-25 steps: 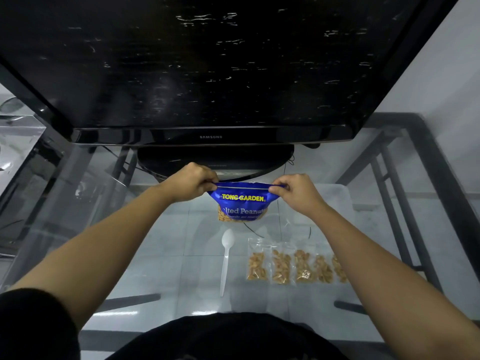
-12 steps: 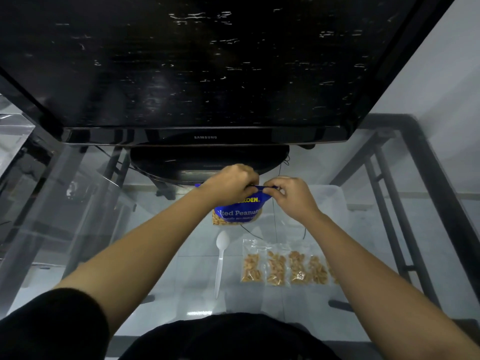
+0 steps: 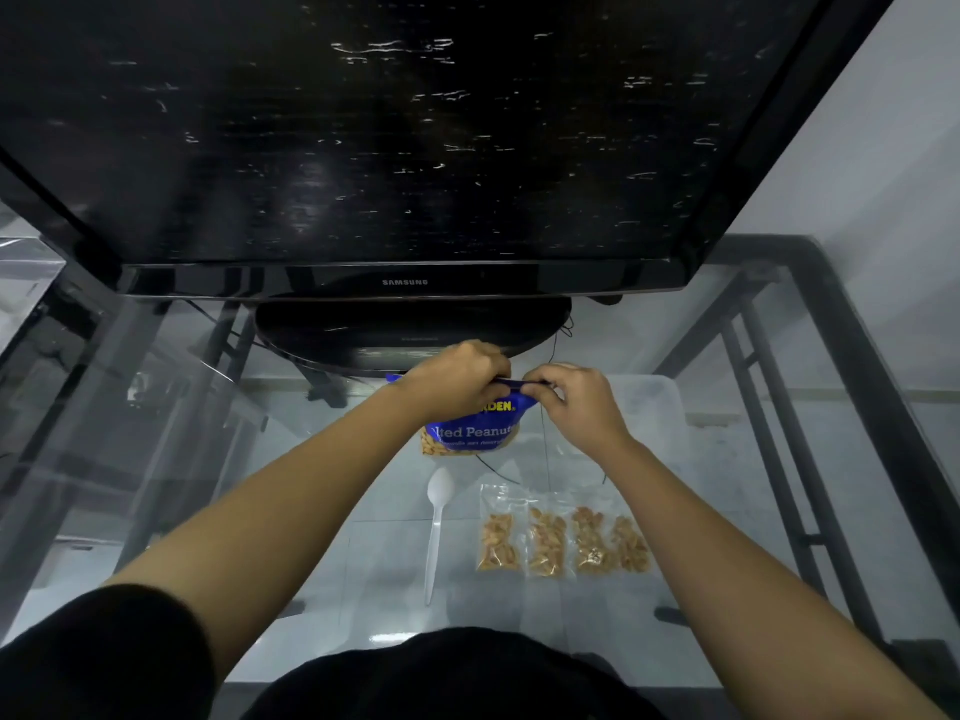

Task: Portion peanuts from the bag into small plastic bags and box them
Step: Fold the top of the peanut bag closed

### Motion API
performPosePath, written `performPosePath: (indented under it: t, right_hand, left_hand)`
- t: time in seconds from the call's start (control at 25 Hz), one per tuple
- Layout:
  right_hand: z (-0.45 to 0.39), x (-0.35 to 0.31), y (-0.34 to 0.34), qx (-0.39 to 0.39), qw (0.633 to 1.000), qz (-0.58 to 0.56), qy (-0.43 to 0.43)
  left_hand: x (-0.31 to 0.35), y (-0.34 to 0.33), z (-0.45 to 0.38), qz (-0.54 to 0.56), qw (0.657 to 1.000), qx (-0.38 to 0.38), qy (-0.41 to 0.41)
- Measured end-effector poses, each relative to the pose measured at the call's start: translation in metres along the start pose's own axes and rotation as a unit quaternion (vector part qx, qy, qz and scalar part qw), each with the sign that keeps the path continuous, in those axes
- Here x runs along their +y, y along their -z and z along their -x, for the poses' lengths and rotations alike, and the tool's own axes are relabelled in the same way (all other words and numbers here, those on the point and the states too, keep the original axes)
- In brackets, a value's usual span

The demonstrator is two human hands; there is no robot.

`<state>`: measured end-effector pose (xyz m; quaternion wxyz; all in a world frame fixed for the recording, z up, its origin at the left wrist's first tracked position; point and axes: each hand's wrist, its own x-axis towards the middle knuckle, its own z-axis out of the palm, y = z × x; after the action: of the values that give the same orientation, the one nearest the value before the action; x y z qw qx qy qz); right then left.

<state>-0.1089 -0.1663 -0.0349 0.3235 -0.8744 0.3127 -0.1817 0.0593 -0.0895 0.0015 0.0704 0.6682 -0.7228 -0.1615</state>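
Note:
A blue peanut bag stands upright on the glass table, its clear lower part showing peanuts. My left hand grips the bag's top edge, fingers curled over it. My right hand pinches the same top edge just to the right, the two hands almost touching. Several small clear plastic bags of peanuts lie side by side in front of the blue bag, partly under my right forearm. A white plastic spoon lies to their left, bowl pointing away. A clear plastic box sits right of my right hand.
A large black television on a round black stand fills the back of the glass table. Thin black cables run down behind the peanut bag. The table's dark metal frame runs along the right side.
My hands have come together along the bag's top edge, from its two corners toward the middle right. The left hand now covers most of the bag's top.

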Motion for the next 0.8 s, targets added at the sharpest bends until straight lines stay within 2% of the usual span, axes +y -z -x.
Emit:
performPosePath:
  t: [0.16,0.44,0.8]
  right_hand:
    - [0.001,-0.002,-0.002,0.002,1.0,0.011,0.006]
    - [-0.001,-0.004,0.006,-0.022,0.988,0.147,0.032]
    - [-0.007,-0.003,0.012,-0.057,0.986,0.156,0.005]
  left_hand:
    - [0.0,-0.005,0.004,-0.046,0.999,0.008,-0.013]
    - [-0.013,-0.006,0.02,-0.039,0.999,0.022,-0.01]
    - [-0.054,-0.007,0.062,-0.047,0.996,0.082,-0.002]
